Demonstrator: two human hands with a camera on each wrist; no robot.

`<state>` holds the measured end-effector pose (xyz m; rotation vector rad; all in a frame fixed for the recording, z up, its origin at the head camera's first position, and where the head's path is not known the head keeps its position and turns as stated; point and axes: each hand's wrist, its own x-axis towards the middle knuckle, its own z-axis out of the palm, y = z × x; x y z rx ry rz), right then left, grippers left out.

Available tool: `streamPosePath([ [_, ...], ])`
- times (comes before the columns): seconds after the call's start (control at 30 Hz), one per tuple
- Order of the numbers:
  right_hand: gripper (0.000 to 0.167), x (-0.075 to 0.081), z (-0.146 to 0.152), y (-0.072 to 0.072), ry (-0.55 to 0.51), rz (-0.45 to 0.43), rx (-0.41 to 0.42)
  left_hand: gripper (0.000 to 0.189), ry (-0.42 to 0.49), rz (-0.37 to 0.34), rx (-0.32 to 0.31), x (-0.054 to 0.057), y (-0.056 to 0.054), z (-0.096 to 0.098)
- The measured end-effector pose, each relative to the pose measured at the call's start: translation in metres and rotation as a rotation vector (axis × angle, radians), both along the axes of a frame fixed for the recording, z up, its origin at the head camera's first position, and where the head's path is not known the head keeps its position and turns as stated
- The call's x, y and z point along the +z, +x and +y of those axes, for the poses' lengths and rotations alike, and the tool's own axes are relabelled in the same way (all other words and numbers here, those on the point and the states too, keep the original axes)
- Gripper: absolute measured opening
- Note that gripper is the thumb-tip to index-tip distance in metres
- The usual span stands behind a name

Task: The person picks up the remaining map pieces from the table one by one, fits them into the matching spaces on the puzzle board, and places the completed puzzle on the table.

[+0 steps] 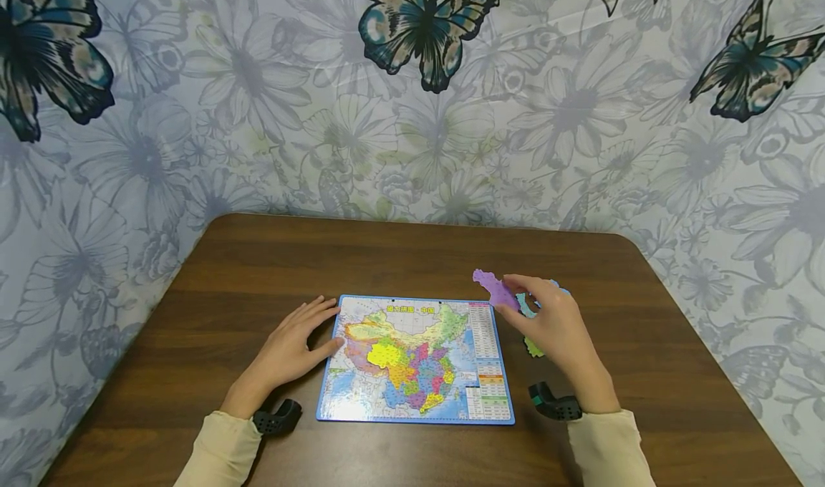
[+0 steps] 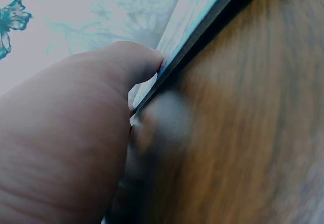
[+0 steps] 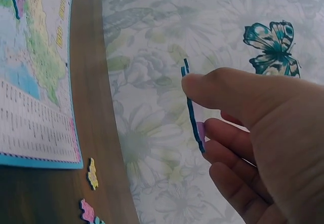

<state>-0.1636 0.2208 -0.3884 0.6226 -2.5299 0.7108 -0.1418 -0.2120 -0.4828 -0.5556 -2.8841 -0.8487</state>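
Note:
A map puzzle board point(image 1: 399, 408) with a blue rim lies flat on the table, many coloured map pieces set in its middle. My left hand point(image 1: 286, 347) rests at the board's left edge, its fingers fairly straight and the thumb point(image 2: 144, 64) touching the rim in the left wrist view. Beyond the board's upper right corner, my right hand point(image 1: 551, 322) pinches a purple puzzle piece point(image 1: 495, 288) between thumb and fingers. The right wrist view shows this piece point(image 3: 201, 128) nearly edge-on, with a dark edge, raised off the table.
Partly behind the right hand lie several loose pieces, among them a green piece point(image 1: 533, 347) and a light blue piece point(image 1: 525, 305). In the right wrist view a yellow piece point(image 3: 92, 174) and a pink piece point(image 3: 87, 211) lie beside the board on the brown wooden table point(image 1: 277, 258).

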Motion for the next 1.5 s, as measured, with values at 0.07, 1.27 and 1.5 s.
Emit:
streamPosePath([
  [0.07,0.051,-0.001,-0.004,0.001,0.001,-0.002,0.017,0.065,-0.001,0.002,-0.001,0.000,0.000,0.000],
  [1.27,0.051,-0.011,-0.051,0.012,0.027,-0.015,0.267,0.068,-0.011,-0.006,-0.014,-0.002,0.001,-0.002],
  [1.5,0.051,-0.013,-0.059,0.013,0.055,-0.007,0.289,0.069,-0.012,-0.006,-0.018,-0.001,0.000,-0.003],
])
